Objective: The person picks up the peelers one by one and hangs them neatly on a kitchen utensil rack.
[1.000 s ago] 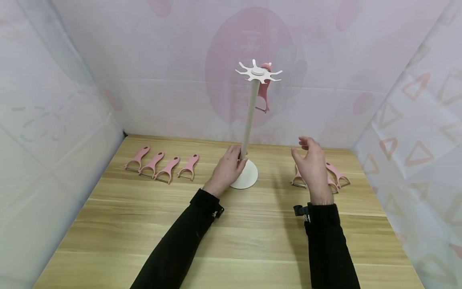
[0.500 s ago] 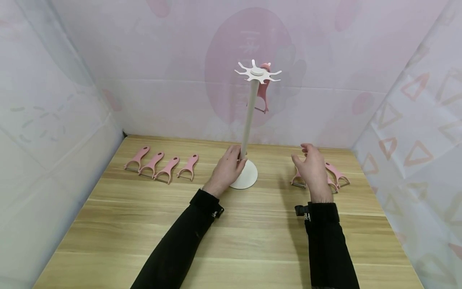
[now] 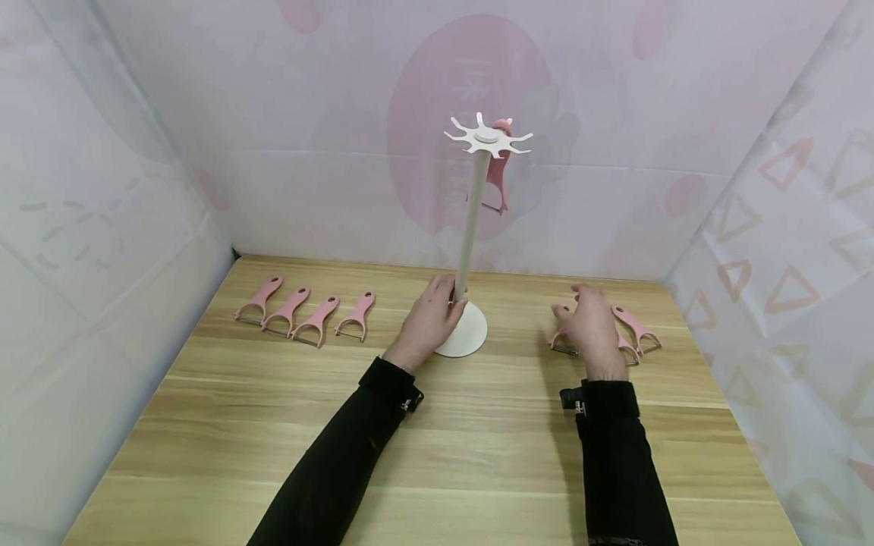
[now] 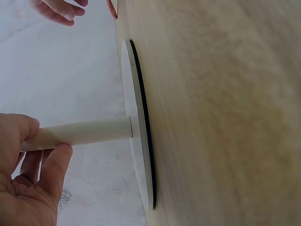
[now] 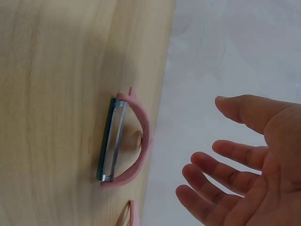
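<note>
Near its round base (image 3: 470, 337), my left hand (image 3: 429, 318) holds the white pole (image 3: 471, 227) of an upright rack; thumb and fingers wrap the pole in the left wrist view. A pink peeler (image 3: 498, 178) hangs from one arm of the rack's star-shaped top (image 3: 487, 136). My right hand (image 3: 592, 334), fingers loosely bent and holding nothing, is over the peelers on the right. It partly hides them in the head view. Below that hand, the right wrist view has a pink peeler (image 5: 146, 136) lying on the wood, its metal blade facing the camera.
Several pink peelers lie in a loose row at the left, among them one peeler (image 3: 358, 315) nearest the rack. At the far right lies another peeler (image 3: 638, 327). The wooden table (image 3: 437, 470) meets printed cloth walls (image 3: 328, 189) at its back and sides.
My right hand has come down lower over the right-hand peelers, its fingertips closer to the table. My left hand, the rack and the hanging peeler have stayed in place.
</note>
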A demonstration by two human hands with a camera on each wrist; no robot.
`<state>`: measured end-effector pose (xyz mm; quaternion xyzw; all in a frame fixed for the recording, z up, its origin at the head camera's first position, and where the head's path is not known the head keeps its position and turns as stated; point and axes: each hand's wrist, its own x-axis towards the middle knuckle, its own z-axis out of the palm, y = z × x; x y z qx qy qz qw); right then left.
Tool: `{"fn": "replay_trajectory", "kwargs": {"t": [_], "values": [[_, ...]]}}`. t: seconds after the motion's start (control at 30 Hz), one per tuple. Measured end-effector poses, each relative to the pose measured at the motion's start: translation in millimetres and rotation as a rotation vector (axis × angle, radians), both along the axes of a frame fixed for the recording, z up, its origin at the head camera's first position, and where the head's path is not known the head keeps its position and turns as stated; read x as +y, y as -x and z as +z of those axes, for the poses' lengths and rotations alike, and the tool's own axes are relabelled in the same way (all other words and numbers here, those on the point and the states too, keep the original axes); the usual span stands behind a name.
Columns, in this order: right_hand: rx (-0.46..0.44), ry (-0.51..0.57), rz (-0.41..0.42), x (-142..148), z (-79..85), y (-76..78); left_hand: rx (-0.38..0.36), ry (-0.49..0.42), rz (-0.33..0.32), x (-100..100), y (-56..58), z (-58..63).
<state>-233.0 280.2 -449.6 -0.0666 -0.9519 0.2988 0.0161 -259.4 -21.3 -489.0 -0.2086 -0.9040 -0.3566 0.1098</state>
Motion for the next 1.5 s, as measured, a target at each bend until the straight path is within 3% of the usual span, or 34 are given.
{"fn": "replay_trajectory", "kwargs": {"t": [0.6, 0.9, 1.2, 1.5], "values": [[-0.160, -0.136, -0.001, 7.7, -12.4, 0.4, -0.013, 0.000, 0.005, 0.1, -0.3, 0.3], [-0.197, -0.173, -0.021, 8.1, -19.2, 2.6, -0.009, 0.001, 0.006, 0.2, 0.0, 0.3], [-0.190, -0.156, -0.012, 7.5, -19.7, 2.5, -0.015, 0.000, 0.005, 0.1, -0.7, 0.5], [-0.132, -0.119, -0.005, 5.0, -8.6, 1.3, -0.012, 0.006, 0.004, -0.3, -0.9, 0.3]]}}
